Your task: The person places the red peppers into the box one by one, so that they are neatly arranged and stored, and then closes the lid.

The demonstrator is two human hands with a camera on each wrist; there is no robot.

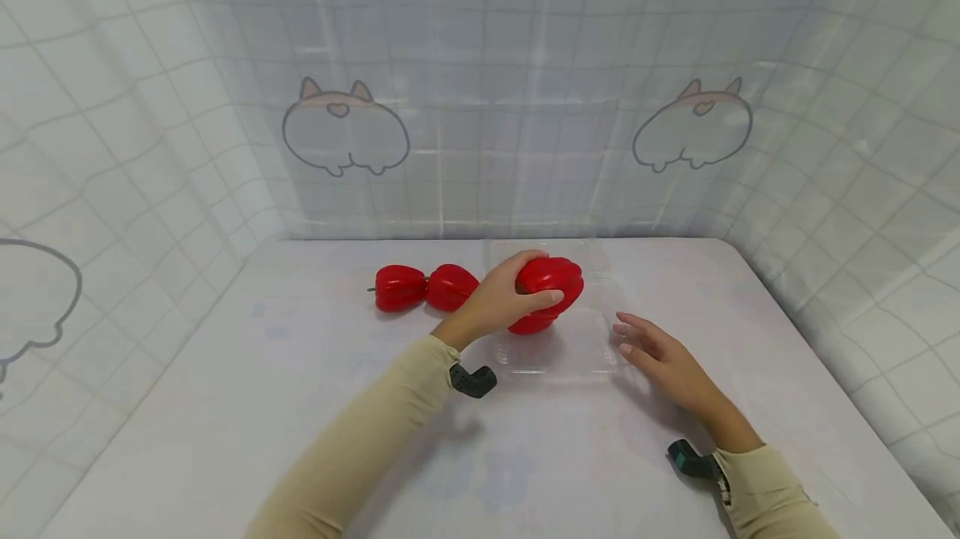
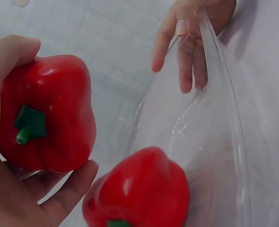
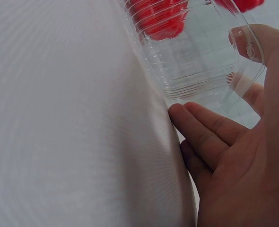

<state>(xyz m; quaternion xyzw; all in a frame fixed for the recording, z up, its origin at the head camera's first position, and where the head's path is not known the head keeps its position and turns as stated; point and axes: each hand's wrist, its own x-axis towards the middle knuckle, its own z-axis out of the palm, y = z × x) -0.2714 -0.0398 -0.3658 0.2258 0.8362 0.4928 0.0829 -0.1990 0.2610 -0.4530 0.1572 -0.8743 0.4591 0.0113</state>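
Gripping a shiny red pepper [image 1: 553,274], L hand [image 1: 504,292] has thumb & fingers wrapped round its sides, green stem showing in L wrist view. Pepper's held above a clear plastic box [image 1: 588,345], w/ a 2nd pepper [image 1: 531,325] inside. R hand [image 1: 666,362], well apart from L, is at box's R side, fingers loosely bent; can't tell how firmly it touches. Two more peppers [image 1: 451,286] lie on their sides on white table [image 1: 300,431], L of box. Grid-pattern curtain [image 1: 517,181] behind.
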